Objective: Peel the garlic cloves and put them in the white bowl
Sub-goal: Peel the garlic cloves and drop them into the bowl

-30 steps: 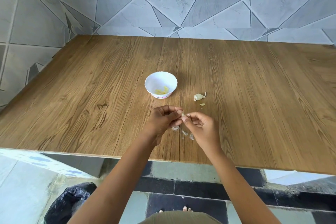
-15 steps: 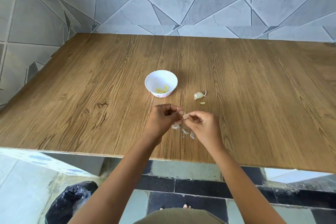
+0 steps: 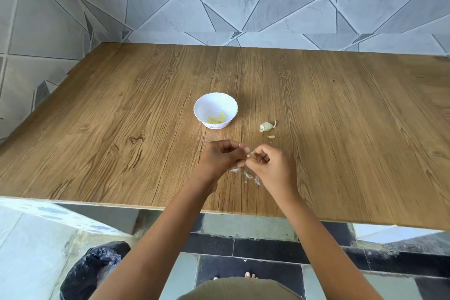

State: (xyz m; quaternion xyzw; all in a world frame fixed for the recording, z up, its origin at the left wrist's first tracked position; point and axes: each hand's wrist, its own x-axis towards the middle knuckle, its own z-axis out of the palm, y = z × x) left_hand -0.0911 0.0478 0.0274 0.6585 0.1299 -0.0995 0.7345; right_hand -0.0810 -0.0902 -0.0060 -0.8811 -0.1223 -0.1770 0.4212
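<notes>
– Fingers (image 3: 239, 151) of our left hand (image 3: 222, 157) are curled in and pinching a small garlic clove (image 3: 250, 154) at their tips. Do we agree?

– We do. Just to the right, the fingers (image 3: 258, 153) of our right hand (image 3: 272, 165) are bent in too, nipping the same clove where a bit of pale skin sticks out. The hands hide most of it, so we cannot tell how much skin is left on it.

– And around us, starting from the left?

– A black bin bag (image 3: 95, 265) sits on the floor below the tabletop (image 3: 121, 129). Next comes the white bowl (image 3: 202, 105), standing beyond our left hand with some yellowish peeled garlic (image 3: 216, 119) in the bottom. Skin scraps (image 3: 248, 175) lie on the tabletop under and between our hands. To the right of the bowl lies a spare clove (image 3: 267, 126) with its skin on, and a small flake (image 3: 271, 136) just in front of it.

– So what could go wrong from here?

– We think the clove itself is the main worry. It is small, and it will likely be slick once bare. If we tug hard on the skin, it may pop out of our left pinch. We are working near the front edge, so it could roll off to the floor.

– And the skin?

– It may tear into shreds and leave a thin film behind. Bits could also cling to our fingers and end up in the bowl with the clove.

– The bowl?

– It looks light. If a knuckle catches the rim as we drop the clove in, we could tip it.
</notes>
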